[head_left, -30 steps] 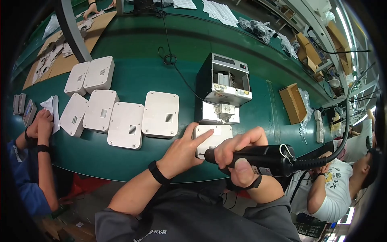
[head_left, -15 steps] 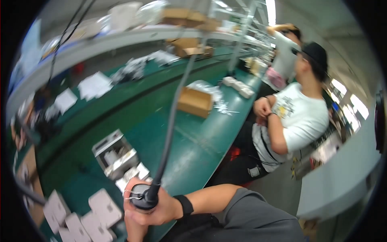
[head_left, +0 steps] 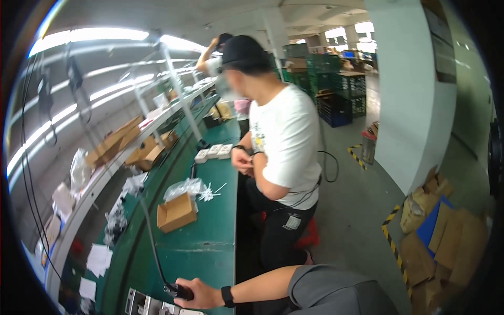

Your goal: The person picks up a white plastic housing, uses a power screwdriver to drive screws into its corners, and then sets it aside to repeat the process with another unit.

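My right hand [head_left: 203, 295], with a black band at the wrist, is closed round the black handle of a corded electric screwdriver [head_left: 179, 291]. Its dark cable [head_left: 151, 231] runs up and away to the left; the tip is hidden. Just left of and below the hand, a grey metal box [head_left: 135, 303] and pale parts [head_left: 190, 312] show at the bottom edge, partly cut off. My left hand is out of the picture.
On the green bench [head_left: 210, 262] lie a cardboard box [head_left: 177, 212], a plastic bag [head_left: 184, 189], white strips [head_left: 210, 193] and white blocks [head_left: 213, 153]. A person [head_left: 286, 142] in a white shirt sits beside the bench. Cardboard [head_left: 446, 236] is piled at the right.
My view has swung up and to the right, bringing the aisle in. My left hand and the near pale blocks have left the picture. My right hand keeps its grip on the screwdriver.
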### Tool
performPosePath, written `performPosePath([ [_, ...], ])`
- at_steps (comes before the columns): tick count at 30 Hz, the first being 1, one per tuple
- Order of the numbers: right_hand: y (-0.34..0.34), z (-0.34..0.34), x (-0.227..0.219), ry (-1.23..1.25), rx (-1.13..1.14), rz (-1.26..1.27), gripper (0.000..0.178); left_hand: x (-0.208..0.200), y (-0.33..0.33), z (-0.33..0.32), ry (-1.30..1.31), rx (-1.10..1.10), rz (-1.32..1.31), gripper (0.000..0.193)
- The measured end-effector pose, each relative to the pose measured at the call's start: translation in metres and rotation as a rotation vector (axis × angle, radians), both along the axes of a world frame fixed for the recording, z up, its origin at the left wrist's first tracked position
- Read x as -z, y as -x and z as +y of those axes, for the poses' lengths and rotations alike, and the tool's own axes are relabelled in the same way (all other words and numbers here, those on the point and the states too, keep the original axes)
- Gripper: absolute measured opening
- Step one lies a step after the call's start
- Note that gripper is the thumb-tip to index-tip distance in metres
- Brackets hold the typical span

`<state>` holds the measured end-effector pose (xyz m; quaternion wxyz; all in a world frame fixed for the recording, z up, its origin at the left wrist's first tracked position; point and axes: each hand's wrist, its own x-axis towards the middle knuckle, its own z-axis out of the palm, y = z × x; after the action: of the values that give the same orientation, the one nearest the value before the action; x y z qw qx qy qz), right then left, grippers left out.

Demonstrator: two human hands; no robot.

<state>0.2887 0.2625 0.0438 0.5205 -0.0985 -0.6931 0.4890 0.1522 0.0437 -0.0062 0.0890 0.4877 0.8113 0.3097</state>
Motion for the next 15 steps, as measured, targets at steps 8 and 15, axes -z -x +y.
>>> performPosePath([
  [8,0.02,0.002,0.037,-0.028,-0.026,0.178,0.03,0.031,0.019,-0.007,-0.099,0.092,-0.007,0.091],
  [15,0.022,0.014,0.042,-0.014,0.007,0.171,0.032,0.03,0.024,0.002,-0.038,0.12,-0.008,0.091],
])
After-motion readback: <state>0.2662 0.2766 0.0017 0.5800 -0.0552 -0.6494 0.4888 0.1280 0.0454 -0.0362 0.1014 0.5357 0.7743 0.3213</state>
